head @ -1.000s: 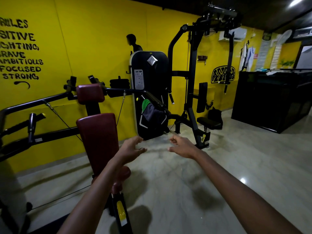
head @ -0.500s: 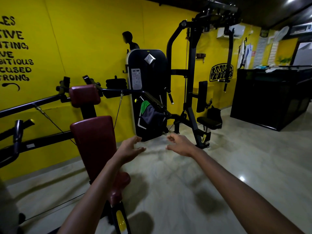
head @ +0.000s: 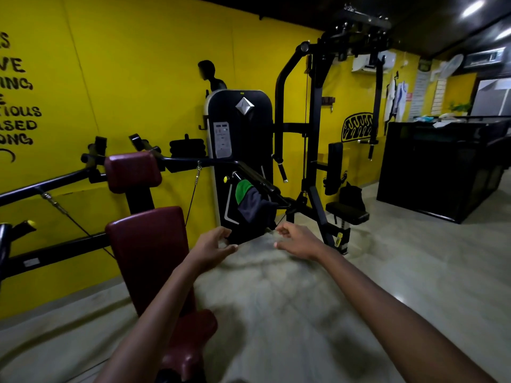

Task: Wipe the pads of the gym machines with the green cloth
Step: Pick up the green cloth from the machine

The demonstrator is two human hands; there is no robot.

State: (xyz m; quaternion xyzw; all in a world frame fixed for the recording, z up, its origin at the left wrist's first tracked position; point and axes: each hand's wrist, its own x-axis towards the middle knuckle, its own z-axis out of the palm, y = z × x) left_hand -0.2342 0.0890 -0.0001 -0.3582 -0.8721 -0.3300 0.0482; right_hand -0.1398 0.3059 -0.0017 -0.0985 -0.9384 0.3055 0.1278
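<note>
Green cloth (head: 242, 190) hangs long-axis down over the machine's black bar (head: 254, 176), bunched with a dark fabric (head: 255, 207), beyond my reach. My left hand (head: 213, 248) and right hand (head: 300, 241), both loosely curled and empty, float below it. Padded maroon back pad (head: 149, 244) sits left; the yellow wall (head: 138, 78) lettering is cut off.

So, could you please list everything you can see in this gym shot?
green cloth: one, green, draped with a dark cloth on a black handle bar.
maroon pads: three, dark red, near machine, left.
weight stack cover: one, black, against yellow wall.
black seat: one, far machine.
backpack: one, black, behind seat.
counter: one, black, right.
left hand: open, empty.
right hand: open, empty.
</note>
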